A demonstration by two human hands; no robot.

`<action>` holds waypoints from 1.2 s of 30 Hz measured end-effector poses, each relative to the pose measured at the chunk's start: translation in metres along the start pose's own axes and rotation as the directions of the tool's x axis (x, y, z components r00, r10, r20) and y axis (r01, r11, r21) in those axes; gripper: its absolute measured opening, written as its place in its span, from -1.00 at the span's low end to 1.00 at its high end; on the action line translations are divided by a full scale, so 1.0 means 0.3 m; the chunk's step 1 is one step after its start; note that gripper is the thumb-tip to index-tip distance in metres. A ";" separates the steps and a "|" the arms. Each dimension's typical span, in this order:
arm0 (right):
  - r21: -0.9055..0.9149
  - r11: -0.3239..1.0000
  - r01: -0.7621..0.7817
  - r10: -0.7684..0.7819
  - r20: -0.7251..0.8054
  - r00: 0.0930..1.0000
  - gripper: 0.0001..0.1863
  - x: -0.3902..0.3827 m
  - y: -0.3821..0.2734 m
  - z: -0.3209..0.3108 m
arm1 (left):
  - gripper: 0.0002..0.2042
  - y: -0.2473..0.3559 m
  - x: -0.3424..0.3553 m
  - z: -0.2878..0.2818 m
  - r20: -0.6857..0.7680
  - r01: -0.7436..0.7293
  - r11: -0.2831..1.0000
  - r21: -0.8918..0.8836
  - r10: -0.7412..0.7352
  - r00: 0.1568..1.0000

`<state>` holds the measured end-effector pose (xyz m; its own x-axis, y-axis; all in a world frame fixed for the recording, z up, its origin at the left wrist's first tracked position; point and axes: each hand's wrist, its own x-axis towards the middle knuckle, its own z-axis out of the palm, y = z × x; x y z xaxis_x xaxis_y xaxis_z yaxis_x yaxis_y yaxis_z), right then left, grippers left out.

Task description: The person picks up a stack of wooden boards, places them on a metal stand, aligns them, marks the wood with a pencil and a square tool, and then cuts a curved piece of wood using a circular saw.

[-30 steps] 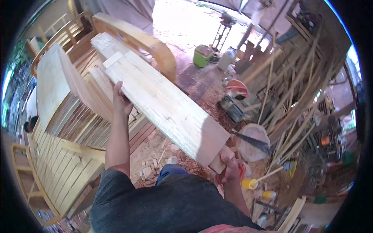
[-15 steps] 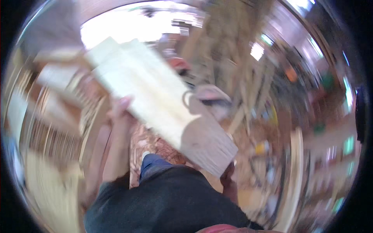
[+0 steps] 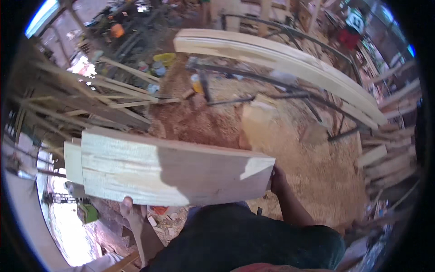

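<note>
A stack of wide, pale wooden boards (image 3: 122, 163) lies across the front of my body, a shadow falling over its middle. A lower board (image 3: 73, 161) sticks out past the top one at the left end. My left hand (image 3: 132, 212) is closed on the near edge, its thumb up against the wood and the other fingers mostly hidden underneath. At the right end, my right hand (image 3: 278, 180) grips the corner, with its fingers partly behind the boards.
Long pale planks (image 3: 272, 54) rest on a dark metal frame (image 3: 253, 75) ahead. Sawdust covers the floor (image 3: 317, 181). Thin wood strips (image 3: 113, 90) lie at the left, stacked timber (image 3: 389, 158) at the right. A person (image 3: 354, 25) is at the far right.
My view and body have turned to the right, bringing the plank-laden frame in front. The held boards have gone from slanting to nearly level across me, still in both hands.
</note>
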<state>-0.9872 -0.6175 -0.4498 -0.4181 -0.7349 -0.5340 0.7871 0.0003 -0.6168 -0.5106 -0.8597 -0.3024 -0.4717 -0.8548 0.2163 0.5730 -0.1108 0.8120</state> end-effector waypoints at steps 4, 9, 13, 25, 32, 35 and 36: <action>-0.070 0.985 0.155 -0.167 -0.226 0.960 -0.48 -0.060 -0.061 -0.157 | -0.25 -0.218 0.275 0.173 -0.281 -0.039 0.987 0.156 0.082 0.956; -0.160 0.942 0.295 -0.331 -0.304 0.893 -0.52 -0.102 -0.134 -0.290 | -0.34 -0.485 0.573 0.237 -0.079 0.305 0.938 -0.166 -0.321 0.944; -0.208 0.940 0.269 -0.333 -0.406 0.851 -0.61 -0.147 -0.246 -0.381 | -0.43 -0.738 0.752 0.317 0.016 0.378 0.915 -0.142 -0.380 0.925; -0.350 0.845 0.404 -0.528 -0.431 0.732 -0.43 -0.024 -0.739 -0.250 | -0.36 -1.237 1.417 0.783 0.186 0.571 0.762 -0.306 -0.540 0.820; -0.459 0.745 0.484 -0.667 -0.491 0.561 -0.51 0.119 -1.306 -0.252 | -0.31 -1.408 1.832 1.257 0.323 0.587 0.724 -0.362 -0.493 0.808; -0.486 0.734 0.474 -0.669 -0.402 0.625 -0.47 0.258 -1.648 -0.191 | -0.32 -1.507 2.007 1.408 0.239 0.568 0.705 -0.425 -0.517 0.822; -0.509 0.718 0.474 -0.677 -0.351 0.647 -0.42 0.318 -1.747 -0.181 | -0.32 -1.556 2.073 1.445 0.213 0.587 0.676 -0.445 -0.557 0.803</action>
<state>-1.4642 -0.6508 -0.2088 -0.9624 -0.2379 -0.1311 0.1357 -0.0030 -0.9907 -1.3620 -1.1197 -0.3118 -0.8405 -0.5164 -0.1638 0.4084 -0.8026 0.4349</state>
